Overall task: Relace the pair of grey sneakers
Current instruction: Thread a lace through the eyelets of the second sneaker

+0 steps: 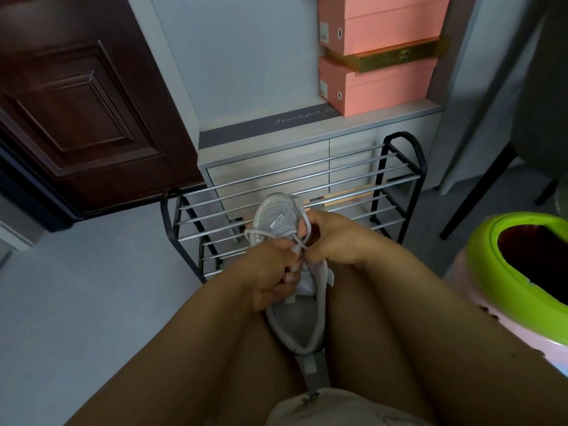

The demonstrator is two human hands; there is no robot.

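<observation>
One grey sneaker (278,218) lies between my knees, toe pointing away from me, heel opening toward my lap. Its white lace (299,239) crosses over the mesh upper near the tongue. My left hand (270,273) grips the shoe's left side and pinches the lace at the eyelets. My right hand (333,239) holds the other lace end, fingers closed on it just right of the tongue. Both hands meet over the middle of the shoe and hide most of the eyelets. The second sneaker is out of sight.
A black-framed shoe rack (396,167) with silver bars stands just beyond the shoe. Behind it is a grey cabinet (264,167) with pink shoe boxes (381,84) on top. A dark wooden door (76,103) is at left, a green-rimmed bin (504,272) at right.
</observation>
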